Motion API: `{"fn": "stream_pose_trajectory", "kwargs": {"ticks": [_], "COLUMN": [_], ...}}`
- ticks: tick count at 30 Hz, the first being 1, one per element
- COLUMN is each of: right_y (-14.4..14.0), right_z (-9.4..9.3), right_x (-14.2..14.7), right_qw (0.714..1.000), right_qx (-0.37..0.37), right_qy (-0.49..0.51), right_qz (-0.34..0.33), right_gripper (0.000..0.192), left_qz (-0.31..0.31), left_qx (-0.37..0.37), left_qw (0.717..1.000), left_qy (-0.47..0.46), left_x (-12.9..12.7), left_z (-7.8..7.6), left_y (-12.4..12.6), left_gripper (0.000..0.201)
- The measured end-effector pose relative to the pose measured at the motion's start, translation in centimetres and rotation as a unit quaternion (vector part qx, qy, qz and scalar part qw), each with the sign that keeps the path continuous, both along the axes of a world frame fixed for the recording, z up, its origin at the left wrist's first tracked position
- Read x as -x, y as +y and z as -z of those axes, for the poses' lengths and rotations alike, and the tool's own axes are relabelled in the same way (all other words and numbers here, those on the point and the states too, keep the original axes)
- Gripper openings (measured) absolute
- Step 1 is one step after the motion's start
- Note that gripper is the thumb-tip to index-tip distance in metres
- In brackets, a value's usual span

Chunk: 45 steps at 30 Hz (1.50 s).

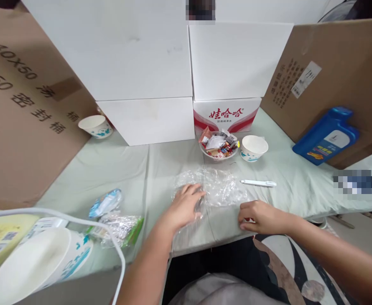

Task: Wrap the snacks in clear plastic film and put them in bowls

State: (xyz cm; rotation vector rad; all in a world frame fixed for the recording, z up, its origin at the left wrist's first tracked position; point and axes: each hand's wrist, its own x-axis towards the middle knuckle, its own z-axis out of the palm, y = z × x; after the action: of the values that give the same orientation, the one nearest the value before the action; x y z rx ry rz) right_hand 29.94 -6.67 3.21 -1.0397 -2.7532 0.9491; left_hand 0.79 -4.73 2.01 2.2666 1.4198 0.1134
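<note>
A crumpled sheet of clear plastic film (222, 188) lies on the cloth-covered table in front of me. My left hand (186, 205) rests on its left side, fingers spread. Just off the film's lower right corner, my right hand (259, 216) is closed at the table edge, with a bit of red showing between its curled fingers; what that is I cannot tell. Beyond my right hand lies a slim white pen-like tool (258, 183). Behind the film stand a clear bowl (219, 157) heaped with small wrapped packets and a white paper bowl (254, 148).
White boxes (160, 120) wall off the back, and brown cartons (30, 140) flank both sides. A blue bottle (327, 135) leans at right. At left are packaged items (119, 226), paper bowls (95, 126), a yellow container (4, 241) and a white cable (117, 245) crossing the foreground.
</note>
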Motion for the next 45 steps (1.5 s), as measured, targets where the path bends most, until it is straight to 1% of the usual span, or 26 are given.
{"fn": "stream_pose_trajectory", "kwargs": {"ticks": [1,3,6,8,9,11,13,14,16,18,20,22,24,25,26,27,28,30,32,33,34,36,37,40,42,45], "right_y": [-0.2,0.0,2.0,3.5,4.1,4.7,4.5,4.3,3.5,2.6,1.8,0.9,0.0,-0.5,-1.0,-1.5,-2.0,-2.7,-3.2,-3.3,-3.3,-3.3,-3.2,-2.9,-2.8,-2.8], "right_z": [-0.5,-1.3,-1.2,-0.5,-0.1,0.5,0.6,0.5,0.2,0.1,0.2,0.6,0.9,0.9,1.0,0.9,0.9,1.0,1.3,1.5,1.8,2.3,2.5,2.5,2.3,1.8], "right_x": [-0.4,-1.1,-1.1,-0.1,0.8,2.7,4.5,5.1,5.4,4.5,2.8,1.1,-0.2,-0.6,-0.9,-1.0,-1.1,-1.0,-0.8,-0.8,-0.8,-0.9,-1.0,-1.7,-2.2,-2.3], "right_qw": [1.0,0.992,0.953,0.93,0.929,0.948,0.977,0.983,0.978,0.972,0.975,0.981,0.982,0.98,0.977,0.974,0.972,0.968,0.963,0.961,0.96,0.96,0.963,0.977,0.984,0.986], "right_qx": [0.0,-0.037,-0.108,-0.114,-0.109,-0.098,-0.095,-0.095,-0.097,-0.098,-0.108,-0.137,-0.171,-0.182,-0.184,-0.178,-0.166,-0.134,-0.117,-0.117,-0.123,-0.141,-0.149,-0.145,-0.127,-0.11], "right_qy": [0.028,0.09,0.161,0.192,0.199,0.171,0.059,-0.01,-0.12,-0.166,-0.163,-0.119,-0.037,0.008,0.049,0.088,0.121,0.174,0.201,0.205,0.202,0.181,0.164,0.111,0.091,0.088], "right_qz": [0.007,0.075,0.234,0.291,0.292,0.249,0.182,0.157,0.138,0.135,0.108,0.074,0.072,0.082,0.095,0.107,0.115,0.121,0.133,0.141,0.15,0.158,0.151,0.109,0.091,0.088], "right_gripper": [0.013,0.022,0.024,0.023,0.023,0.025,0.03,0.034,0.043,0.041,0.024,0.006,0.006,0.006,0.007,0.008,0.011,0.015,0.019,0.02,0.022,0.028,0.032,0.038,0.036,0.033], "left_qz": [0.016,0.036,0.029,0.015,0.007,-0.003,0.002,0.007,0.018,0.025,0.025,0.004,-0.038,-0.057,-0.063,-0.052,-0.024,0.05,0.102,0.107,0.102,0.078,0.066,0.057,0.06,0.047], "left_qx": [0.005,0.014,-0.007,-0.031,-0.04,-0.056,-0.063,-0.059,-0.039,-0.022,-0.029,-0.064,-0.089,-0.082,-0.056,-0.015,0.032,0.107,0.138,0.139,0.133,0.104,0.086,0.073,0.095,0.096], "left_qw": [1.0,0.999,1.0,0.999,0.999,0.998,0.997,0.997,0.997,0.997,0.999,0.997,0.989,0.983,0.979,0.975,0.973,0.969,0.971,0.976,0.981,0.989,0.992,0.993,0.99,0.983], "left_qy": [0.001,0.004,0.009,0.016,0.021,0.03,0.044,0.053,0.068,0.066,0.033,-0.031,-0.112,-0.152,-0.187,-0.215,-0.229,-0.219,-0.164,-0.131,-0.103,-0.066,-0.059,-0.069,-0.087,-0.147], "left_x": [0.1,0.3,0.4,0.0,-0.3,-0.9,-1.2,-1.2,-0.5,0.7,1.9,2.9,3.6,3.8,4.1,4.3,4.5,4.8,4.7,4.5,4.2,3.8,3.7,4.2,4.8,4.5], "left_z": [-0.2,-0.7,-1.4,-1.6,-1.4,-0.8,0.3,0.8,1.6,2.0,2.0,1.7,1.3,1.1,0.9,0.6,0.4,-0.1,-0.5,-0.6,-0.6,-0.5,-0.4,-0.6,-1.3,-2.6], "left_y": [-1.0,-2.6,-3.7,-3.6,-3.5,-3.3,-3.3,-3.4,-3.7,-3.9,-4.2,-4.4,-4.7,-4.8,-5.1,-5.3,-5.6,-6.4,-7.4,-7.9,-8.4,-9.2,-9.6,-10.0,-9.7,-8.7], "left_gripper": [0.068,0.066,0.06,0.053,0.049,0.047,0.054,0.061,0.072,0.078,0.07,0.047,0.027,0.026,0.029,0.036,0.041,0.056,0.077,0.079,0.071,0.03,0.015,0.022,0.012,0.023]}}
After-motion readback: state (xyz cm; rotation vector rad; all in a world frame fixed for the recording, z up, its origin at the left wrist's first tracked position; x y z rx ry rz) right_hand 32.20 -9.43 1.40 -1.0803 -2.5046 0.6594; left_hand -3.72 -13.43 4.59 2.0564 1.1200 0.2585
